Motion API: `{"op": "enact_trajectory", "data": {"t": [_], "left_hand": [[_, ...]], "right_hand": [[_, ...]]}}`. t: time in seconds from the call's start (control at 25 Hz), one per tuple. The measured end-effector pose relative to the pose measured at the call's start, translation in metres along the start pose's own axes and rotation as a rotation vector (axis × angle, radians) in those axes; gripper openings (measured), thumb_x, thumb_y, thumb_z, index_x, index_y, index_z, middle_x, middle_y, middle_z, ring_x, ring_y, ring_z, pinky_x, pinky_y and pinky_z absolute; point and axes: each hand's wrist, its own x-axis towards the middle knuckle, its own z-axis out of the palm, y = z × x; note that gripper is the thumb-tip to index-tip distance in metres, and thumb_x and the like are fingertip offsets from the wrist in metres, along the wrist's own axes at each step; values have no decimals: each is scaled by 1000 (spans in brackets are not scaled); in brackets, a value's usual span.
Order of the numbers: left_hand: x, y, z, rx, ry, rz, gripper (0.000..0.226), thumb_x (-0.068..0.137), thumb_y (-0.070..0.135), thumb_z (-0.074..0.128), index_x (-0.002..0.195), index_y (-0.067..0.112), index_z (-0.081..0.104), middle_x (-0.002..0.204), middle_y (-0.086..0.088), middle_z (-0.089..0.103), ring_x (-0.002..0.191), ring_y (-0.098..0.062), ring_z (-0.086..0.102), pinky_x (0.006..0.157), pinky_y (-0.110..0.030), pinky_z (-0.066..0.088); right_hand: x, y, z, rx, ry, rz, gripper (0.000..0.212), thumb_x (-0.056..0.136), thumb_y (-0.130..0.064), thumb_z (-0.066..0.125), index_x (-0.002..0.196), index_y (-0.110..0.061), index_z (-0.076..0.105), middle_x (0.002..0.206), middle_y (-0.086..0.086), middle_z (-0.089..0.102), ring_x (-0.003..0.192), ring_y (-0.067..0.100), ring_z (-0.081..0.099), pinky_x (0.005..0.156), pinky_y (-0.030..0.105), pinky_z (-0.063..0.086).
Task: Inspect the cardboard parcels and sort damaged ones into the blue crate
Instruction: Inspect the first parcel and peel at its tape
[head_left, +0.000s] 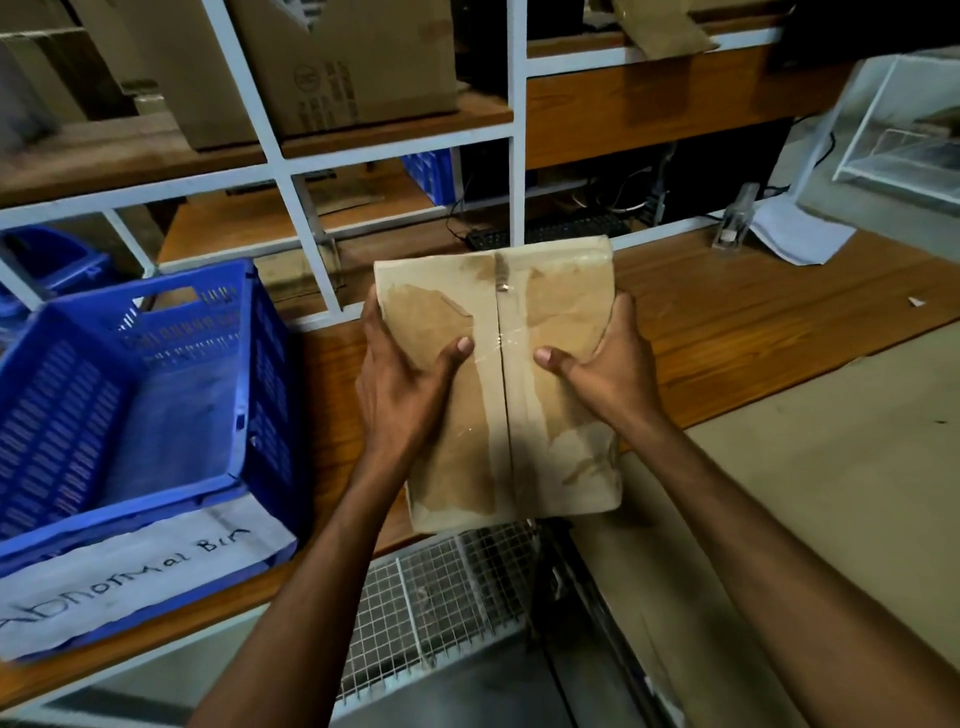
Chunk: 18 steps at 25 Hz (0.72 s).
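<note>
parcel (498, 384), flat cardboard, is held in the air above the wooden table (737, 322), to the right of the blue crate (135, 395) and clear of it. left hand (402, 384) grips the parcel's left edge: the fingers wrap behind the edge and the thumb presses on the top face near the centre seam. right hand (605, 364) grips the parcel's right edge in the same manner, thumb on the top face just right of the seam, fingers curled around the side. both hands are closed on the parcel; neither is free. the parcel's top face shows a centre seam covered with clear tape, and patches where the outer paper layer is torn away, darker brown against the pale surface. the blue crate sits on the table left of the parcel, its interior holds no parcels, and a white paper label (130, 577) reading "abnormal bin" is fixed to its near wall. a white shelf frame (291, 171) stands beyond the parcel, with a large cardboard box (343, 67) on an upper board. a wire mesh panel (441, 587) lies below the parcel's near edge.
</note>
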Motion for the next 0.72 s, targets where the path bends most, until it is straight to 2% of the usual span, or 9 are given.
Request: {"op": "enact_trajectory", "data": {"t": [0.04,0.08,0.16,0.2,0.36,0.44,0.52,0.64,0.72], "left_hand": [[2,0,2,-8,4,1,110,83,65,76,161,37,4,159,-8,41,138,-34,49,112,-52,40],[3,2,3,-13,4,1,107,83,62,77,159,33,7,159,-8,41,137,-32,50,112,-51,42],[2,0,4,-17,-45,0,108,81,57,81,155,30,8,158,-8,38,132,-24,49,111,-46,43],[-2,-3,2,-12,-80,-9,110,80,56,83,156,32,7,158,-8,37,129,-21,47,108,-42,41],[-17,-22,4,43,-53,-41,107,81,64,77,159,41,8,155,-7,45,129,-32,55,97,-41,45],[-23,-27,7,79,-91,-38,116,78,68,78,160,37,3,159,-6,39,128,-34,57,91,-38,46],[-33,-33,12,110,-126,-44,122,77,69,78,161,36,-3,165,-6,33,131,-36,54,93,-41,50],[-35,-41,15,141,-137,-74,118,82,67,74,163,36,-7,167,-5,30,138,-36,49,95,-40,43],[-31,-44,13,115,-202,-70,124,81,67,75,162,36,-12,170,-4,24,142,-35,44,99,-41,44]], "right_hand": [[-1,2,3,-17,39,-6,89,78,-40,88,143,-20,32,135,4,56,112,18,54,67,21,44],[0,4,4,-9,34,-6,88,78,-43,87,143,-19,32,134,4,57,114,21,57,68,24,47],[0,10,2,18,-65,22,92,77,-40,89,144,-21,29,134,4,57,119,27,59,82,37,55],[-2,16,1,23,-112,40,92,77,-35,89,145,-22,28,133,3,57,120,27,59,85,39,55],[-8,30,10,27,-50,35,80,84,-31,84,145,-22,33,136,4,58,119,25,59,72,25,47],[-9,31,13,37,-112,55,86,84,-33,84,150,-24,28,138,2,56,121,23,57,79,28,47],[-15,36,16,13,-135,63,96,82,-31,86,154,-26,24,140,1,55,123,23,55,89,34,46],[-18,47,24,4,-67,60,95,84,-33,84,157,-27,24,143,3,56,126,26,56,95,37,48],[-17,48,24,59,-142,91,98,84,-34,84,158,-28,20,144,3,55,127,27,56,98,40,49]]}}
